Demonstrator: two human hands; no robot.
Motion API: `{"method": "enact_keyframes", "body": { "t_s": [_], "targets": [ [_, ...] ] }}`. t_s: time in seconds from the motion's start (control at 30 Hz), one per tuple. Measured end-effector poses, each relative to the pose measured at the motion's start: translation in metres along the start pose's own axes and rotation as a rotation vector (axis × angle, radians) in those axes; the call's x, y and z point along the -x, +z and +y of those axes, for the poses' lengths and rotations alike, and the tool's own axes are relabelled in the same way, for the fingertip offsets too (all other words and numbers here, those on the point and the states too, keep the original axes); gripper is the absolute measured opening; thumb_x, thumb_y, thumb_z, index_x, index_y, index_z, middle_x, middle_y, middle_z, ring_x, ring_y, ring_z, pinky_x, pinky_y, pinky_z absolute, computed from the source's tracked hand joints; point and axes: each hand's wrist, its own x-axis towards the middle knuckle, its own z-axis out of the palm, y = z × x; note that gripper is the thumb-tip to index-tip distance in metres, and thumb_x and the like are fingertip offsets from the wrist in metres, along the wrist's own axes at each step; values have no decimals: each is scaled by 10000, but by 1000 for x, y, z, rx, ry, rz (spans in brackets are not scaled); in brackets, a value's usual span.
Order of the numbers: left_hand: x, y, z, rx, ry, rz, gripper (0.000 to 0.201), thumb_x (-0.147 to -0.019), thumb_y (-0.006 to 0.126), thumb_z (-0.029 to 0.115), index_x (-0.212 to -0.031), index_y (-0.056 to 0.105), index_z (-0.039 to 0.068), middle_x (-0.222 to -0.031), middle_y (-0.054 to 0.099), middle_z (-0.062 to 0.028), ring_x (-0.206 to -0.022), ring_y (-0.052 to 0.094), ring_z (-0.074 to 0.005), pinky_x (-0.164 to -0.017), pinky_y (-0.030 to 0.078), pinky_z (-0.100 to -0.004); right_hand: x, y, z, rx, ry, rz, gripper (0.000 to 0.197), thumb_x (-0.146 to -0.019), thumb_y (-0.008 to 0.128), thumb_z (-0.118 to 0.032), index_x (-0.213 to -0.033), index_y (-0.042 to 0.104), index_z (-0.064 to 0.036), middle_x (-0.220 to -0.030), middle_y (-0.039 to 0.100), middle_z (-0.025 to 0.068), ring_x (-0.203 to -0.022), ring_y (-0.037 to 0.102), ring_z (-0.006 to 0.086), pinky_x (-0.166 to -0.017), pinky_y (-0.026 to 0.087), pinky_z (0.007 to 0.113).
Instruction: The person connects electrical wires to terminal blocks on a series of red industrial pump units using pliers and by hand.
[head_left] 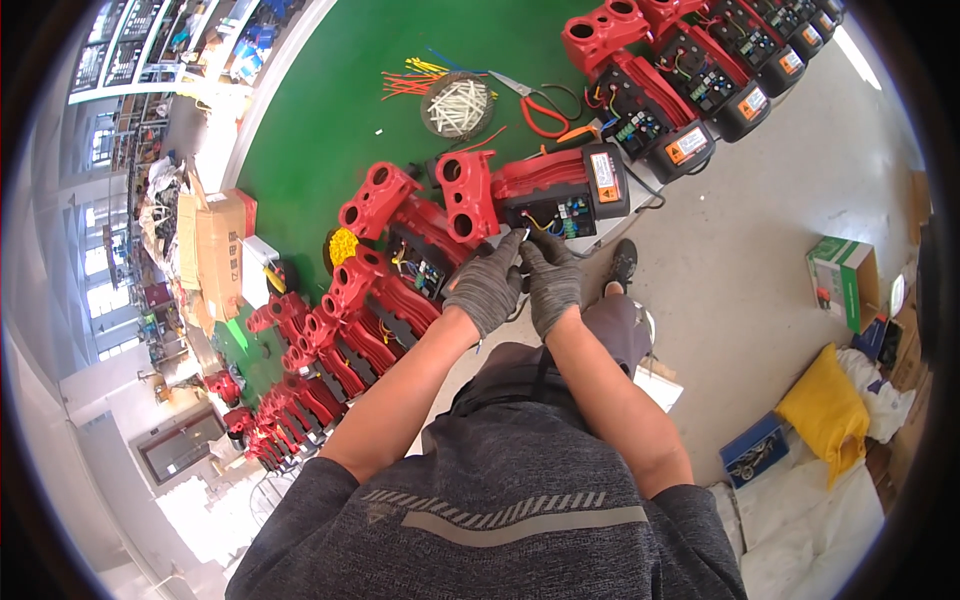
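Note:
Both my hands wear dark grey work gloves and meet at the near edge of the green bench. Between the fingertips a small white piece (526, 234) shows; its kind is too small to tell. My left hand (486, 290) is closed in a pinch at that piece. Close beside it, my right hand (552, 285) also has its fingers closed, and what they grip is hidden. Just beyond the fingertips lies a red machine housing (545, 174) with an exposed circuit board (568, 219), thin coloured wires and a black end cap (608, 182).
A round dish (458, 105) of short white tubes stands farther back, near red and yellow wires (415, 80) and red-handled scissors (545, 112). Similar red housings (380, 200) line the bench on both sides. Yellow small parts (342, 246) sit left. A green-white box (843, 283) stands on the floor.

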Motion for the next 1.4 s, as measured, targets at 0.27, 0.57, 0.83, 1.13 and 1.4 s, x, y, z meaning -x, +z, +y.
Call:
{"method": "enact_keyframes", "body": {
  "t_s": [0.27,0.57,0.83,1.13,1.4],
  "targets": [
    [-7,9,-12,165,97,106,546,-899,549,56,-1439,470,52,-1209,610,-303,-1106,621,-433,-963,510,-444,-1,-3,1,17,-15,-22,326,-949,660,-87,-1260,624,3,-1028,681,61,-798,585,129,-679,507,267],
    [-7,8,-11,141,105,128,547,-883,550,35,-1424,481,53,-1171,622,-301,-1069,626,-445,-938,519,-463,-2,1,8,-1,-57,-8,379,-941,658,-69,-1303,597,23,-1057,690,83,-900,612,137,-789,507,269],
    [-7,1,3,41,14,43,594,-876,562,95,-1458,442,85,-1139,634,-294,-1038,639,-437,-911,522,-481,5,4,-3,-110,8,-8,361,-951,655,-74,-1295,593,16,-1083,670,97,-918,605,155,-799,503,267],
    [4,-2,19,272,-94,54,473,-931,593,178,-1393,509,117,-962,705,-199,-900,692,-365,-802,540,-428,3,3,-12,-99,101,34,306,-961,663,-125,-1220,645,36,-1000,694,74,-833,600,137,-734,484,254],
    [-6,26,-3,419,-19,361,292,-976,609,236,-1216,638,72,-907,723,-167,-809,710,-308,-731,539,-397,-10,-11,9,186,-92,37,291,-980,627,-141,-1209,656,37,-1008,708,95,-847,614,141,-768,499,277]
  ]
}}
